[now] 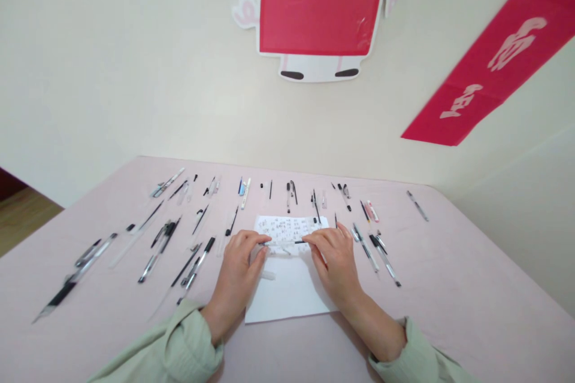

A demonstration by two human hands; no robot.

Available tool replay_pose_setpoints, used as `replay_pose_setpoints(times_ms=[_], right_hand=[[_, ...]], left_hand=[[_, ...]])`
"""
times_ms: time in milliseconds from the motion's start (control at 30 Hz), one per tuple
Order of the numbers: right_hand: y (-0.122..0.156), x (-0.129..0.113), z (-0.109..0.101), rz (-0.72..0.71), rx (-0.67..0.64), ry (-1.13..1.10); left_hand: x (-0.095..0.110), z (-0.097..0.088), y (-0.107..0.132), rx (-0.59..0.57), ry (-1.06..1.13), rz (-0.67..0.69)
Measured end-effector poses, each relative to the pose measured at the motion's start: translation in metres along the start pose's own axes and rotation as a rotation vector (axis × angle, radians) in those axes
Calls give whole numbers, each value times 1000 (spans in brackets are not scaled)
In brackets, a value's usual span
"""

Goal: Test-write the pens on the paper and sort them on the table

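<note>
My left hand (pixel 242 257) pinches one end of a thin clear pen barrel (pixel 282 243), held level above the paper. Between the fingertips of my right hand (pixel 330 257) is a slim black pen refill (pixel 299 242), pointing left in line with the barrel. Whether the refill's tip sits inside the barrel I cannot tell. Below both hands lies a white sheet of paper (pixel 287 293), its upper part covered with handwriting. A small clear piece (pixel 268 275) rests on the sheet beside my left thumb.
Pens and pen parts spread in rows over the pink tablecloth (pixel 476 287). A capped pen (pixel 197 269) lies left of the paper, clear pens (pixel 366 248) lie right, and one pen (pixel 417 206) is far right. A wall with red decorations (pixel 321 6) stands behind the table.
</note>
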State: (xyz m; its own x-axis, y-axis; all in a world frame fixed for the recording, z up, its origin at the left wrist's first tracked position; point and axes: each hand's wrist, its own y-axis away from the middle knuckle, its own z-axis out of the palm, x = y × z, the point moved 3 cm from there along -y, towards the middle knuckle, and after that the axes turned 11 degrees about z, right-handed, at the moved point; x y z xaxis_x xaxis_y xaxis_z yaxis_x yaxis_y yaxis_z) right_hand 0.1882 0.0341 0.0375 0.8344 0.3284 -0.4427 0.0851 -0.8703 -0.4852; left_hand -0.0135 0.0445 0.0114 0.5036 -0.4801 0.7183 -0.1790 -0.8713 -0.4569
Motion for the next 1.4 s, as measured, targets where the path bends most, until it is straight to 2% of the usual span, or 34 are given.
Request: replay_pose_setpoints(times_ms=[100, 200, 333, 467, 800, 1267, 1400], right_hand=[[1, -4, 3, -35, -54, -38], [2, -2, 5, -39, -58, -46], [2, 10, 7, 57, -21, -61], [2, 17, 11, 142, -59, -149], [-1, 18, 10, 173, -131, -321], [-2, 20, 9, 170, -111, -239], [-4, 17, 8, 162, -129, -282]], left_hand=[[1, 3, 0, -60, -6, 21], [0, 3, 0, -64, -1, 20], [-3, 2, -1, -30, 22, -8], [-3, 2, -2, -23, 29, -21], [-2, 2, -1, -35, 42, -36], [1, 1, -2, -47, 29, -31], [-1, 1, -2, -45, 17, -22]])
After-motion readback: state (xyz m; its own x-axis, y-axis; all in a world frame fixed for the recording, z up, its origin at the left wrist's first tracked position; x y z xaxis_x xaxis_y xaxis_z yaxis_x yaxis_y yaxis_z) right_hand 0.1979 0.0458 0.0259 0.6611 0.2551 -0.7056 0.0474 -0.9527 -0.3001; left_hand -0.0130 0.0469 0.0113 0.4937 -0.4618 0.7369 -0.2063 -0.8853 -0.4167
